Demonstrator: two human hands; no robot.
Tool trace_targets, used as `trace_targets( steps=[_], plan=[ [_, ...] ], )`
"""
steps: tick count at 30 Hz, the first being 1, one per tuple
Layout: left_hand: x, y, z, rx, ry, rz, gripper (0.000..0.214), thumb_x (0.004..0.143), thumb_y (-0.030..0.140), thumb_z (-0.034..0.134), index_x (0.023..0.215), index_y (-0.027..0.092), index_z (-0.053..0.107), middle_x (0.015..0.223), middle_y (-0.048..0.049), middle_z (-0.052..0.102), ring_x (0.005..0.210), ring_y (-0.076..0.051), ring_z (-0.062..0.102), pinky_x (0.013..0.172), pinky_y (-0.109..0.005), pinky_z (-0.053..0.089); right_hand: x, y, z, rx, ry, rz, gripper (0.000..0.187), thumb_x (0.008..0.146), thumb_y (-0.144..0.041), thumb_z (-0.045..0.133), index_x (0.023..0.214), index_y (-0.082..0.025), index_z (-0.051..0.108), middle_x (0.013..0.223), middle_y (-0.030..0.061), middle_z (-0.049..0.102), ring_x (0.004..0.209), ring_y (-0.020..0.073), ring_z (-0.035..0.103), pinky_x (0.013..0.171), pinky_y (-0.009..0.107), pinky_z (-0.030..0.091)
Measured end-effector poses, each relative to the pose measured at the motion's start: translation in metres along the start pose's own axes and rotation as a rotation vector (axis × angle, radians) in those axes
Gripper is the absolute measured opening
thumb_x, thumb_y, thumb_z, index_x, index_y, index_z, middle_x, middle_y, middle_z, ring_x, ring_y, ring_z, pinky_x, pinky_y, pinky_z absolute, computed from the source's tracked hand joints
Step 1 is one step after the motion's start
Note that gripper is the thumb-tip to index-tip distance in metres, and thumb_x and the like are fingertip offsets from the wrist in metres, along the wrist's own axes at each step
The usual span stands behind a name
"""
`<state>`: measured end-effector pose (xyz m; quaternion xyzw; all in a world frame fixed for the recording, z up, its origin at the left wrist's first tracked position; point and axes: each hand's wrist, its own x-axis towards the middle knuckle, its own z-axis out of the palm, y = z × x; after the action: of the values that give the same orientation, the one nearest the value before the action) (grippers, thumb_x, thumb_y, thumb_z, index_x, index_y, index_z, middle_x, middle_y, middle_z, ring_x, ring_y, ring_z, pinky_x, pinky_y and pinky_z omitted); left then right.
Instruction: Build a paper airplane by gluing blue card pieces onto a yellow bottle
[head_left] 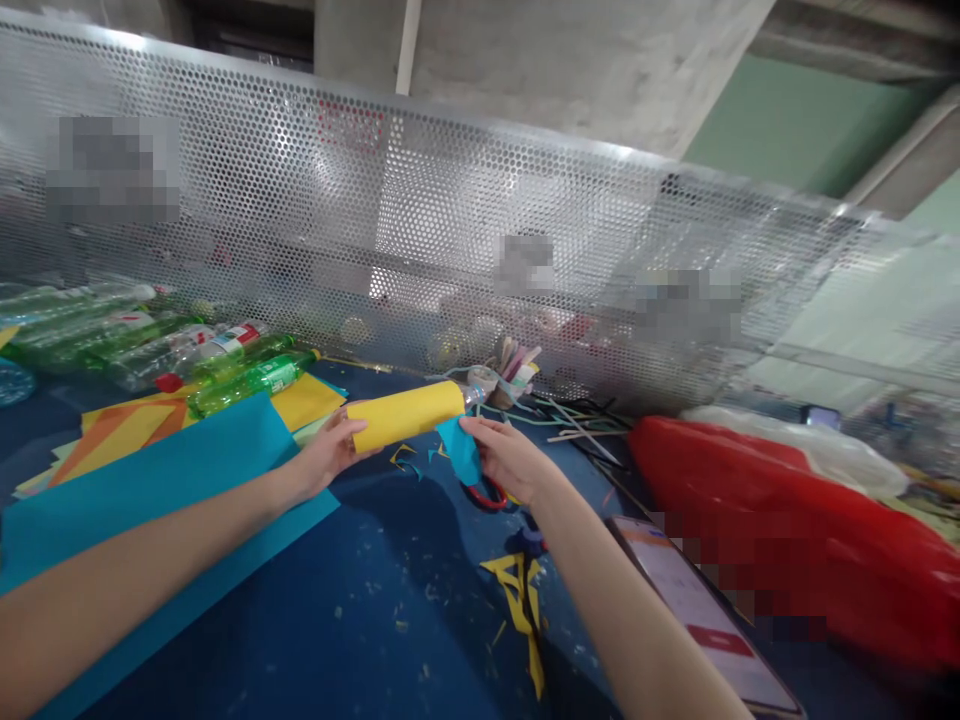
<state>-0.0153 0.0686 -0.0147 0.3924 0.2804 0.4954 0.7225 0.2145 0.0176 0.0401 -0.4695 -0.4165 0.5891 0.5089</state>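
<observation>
A plastic bottle wrapped in yellow paper lies sideways above the blue table, its clear neck pointing right. My left hand is closed around its bottom end. In my right hand, thumb and fingers pinch a small piece of blue paper beside the neck end of the bottle. Just beneath that hand, the red handle of what looks like scissors shows on the table; the rest is hidden. A large blue paper sheet lies under my left forearm.
Several green and clear bottles lie at the back left, near yellow and orange sheets. Yellow paper scraps lie in front. At right are a phone and a red plastic bag. A perforated metal panel stands behind.
</observation>
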Motion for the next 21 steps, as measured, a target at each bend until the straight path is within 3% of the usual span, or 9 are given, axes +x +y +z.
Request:
trace_targets(
  steps=[6, 15, 21],
  plan=[
    [-0.0016, 0.0012, 0.0019, -0.042, 0.004, 0.023, 0.043, 0.071, 0.017, 0.063, 0.112, 0.021, 0.051, 0.118, -0.0062, 0.060, 0.109, -0.023, 0.056, 0.093, -0.043, 0.046, 0.0002, -0.0021, -0.0014, 0.002, 0.079, -0.026, 0.011, 0.068, -0.022, 0.069, 0.072, -0.013, 0.064, 0.063, 0.0023, 0.069, 0.054, 0.0115, 0.062, 0.055, 0.021, 0.052],
    [-0.0005, -0.0003, 0.0021, -0.050, 0.024, 0.038, 0.037, 0.066, 0.018, 0.067, 0.100, 0.020, 0.052, 0.114, -0.0058, 0.061, 0.108, -0.025, 0.056, 0.092, -0.047, 0.046, -0.0025, -0.0074, -0.0026, -0.029, 0.077, 0.037, 0.009, 0.065, -0.019, 0.071, 0.068, -0.014, 0.065, 0.056, 0.0016, 0.066, 0.045, 0.0102, 0.058, 0.044, 0.019, 0.048],
    [0.0004, -0.0014, 0.0014, -0.034, 0.007, 0.048, 0.037, 0.067, 0.019, 0.066, 0.100, 0.020, 0.051, 0.115, -0.0061, 0.060, 0.109, -0.024, 0.055, 0.094, -0.046, 0.045, 0.0016, -0.0030, -0.0028, -0.009, 0.090, 0.031, 0.008, 0.066, -0.020, 0.070, 0.067, -0.015, 0.064, 0.059, 0.0012, 0.067, 0.050, 0.0106, 0.060, 0.050, 0.020, 0.051]
  ],
)
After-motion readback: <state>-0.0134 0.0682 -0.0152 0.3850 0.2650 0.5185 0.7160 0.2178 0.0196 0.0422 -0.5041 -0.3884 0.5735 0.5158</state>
